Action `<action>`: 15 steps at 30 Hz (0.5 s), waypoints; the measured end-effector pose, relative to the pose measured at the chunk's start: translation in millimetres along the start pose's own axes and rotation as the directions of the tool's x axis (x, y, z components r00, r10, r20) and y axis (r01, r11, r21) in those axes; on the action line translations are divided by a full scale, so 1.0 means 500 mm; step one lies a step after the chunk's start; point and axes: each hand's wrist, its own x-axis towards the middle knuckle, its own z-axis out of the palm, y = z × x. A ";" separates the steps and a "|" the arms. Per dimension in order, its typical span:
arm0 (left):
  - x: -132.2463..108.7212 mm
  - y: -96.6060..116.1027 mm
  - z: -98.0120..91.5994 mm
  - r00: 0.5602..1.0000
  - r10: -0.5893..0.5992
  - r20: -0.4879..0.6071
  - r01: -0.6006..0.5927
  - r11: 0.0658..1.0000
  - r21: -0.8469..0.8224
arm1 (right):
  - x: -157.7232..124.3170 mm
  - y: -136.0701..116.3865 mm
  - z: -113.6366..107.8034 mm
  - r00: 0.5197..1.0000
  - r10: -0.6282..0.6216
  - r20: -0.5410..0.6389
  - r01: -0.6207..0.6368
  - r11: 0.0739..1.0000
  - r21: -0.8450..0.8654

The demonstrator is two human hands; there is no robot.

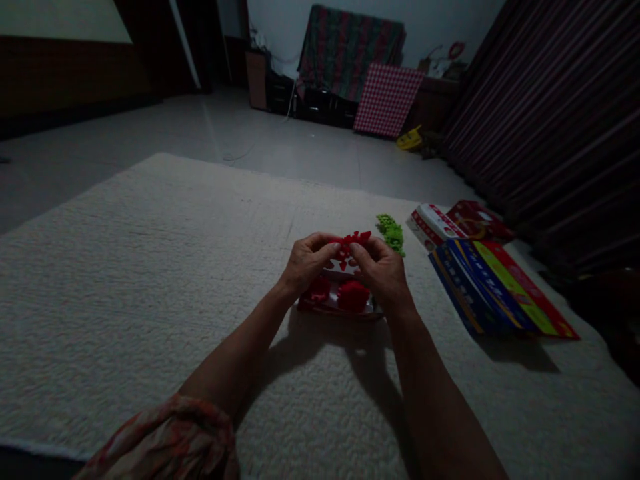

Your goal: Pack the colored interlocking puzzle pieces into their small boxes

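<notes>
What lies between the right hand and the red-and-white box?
In the head view, a green cluster lies between the right hand and the red-and-white box.

Rough cloth mat (pixel 165 267) – matt, glossy floor (pixel 200 123)

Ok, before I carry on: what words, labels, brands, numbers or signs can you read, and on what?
None reads clearly.
Striped stack: pale characters on its navy and blue parts, too blurred to read.
White-and-red box: marks on its side, too small to read.
Held red piece: no lettering shows.
</notes>
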 end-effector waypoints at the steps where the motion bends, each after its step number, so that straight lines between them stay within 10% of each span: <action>1: -0.001 -0.001 0.003 1.000 0.004 0.001 -0.004 1.000 0.003 | 0.000 0.001 -0.001 1.000 0.010 -0.006 -0.010 1.000 0.029; 15: 0.000 -0.014 0.006 0.999 -0.048 -0.012 0.048 0.998 -0.049 | -0.008 0.009 -0.014 0.986 0.166 0.021 -0.167 0.979 0.119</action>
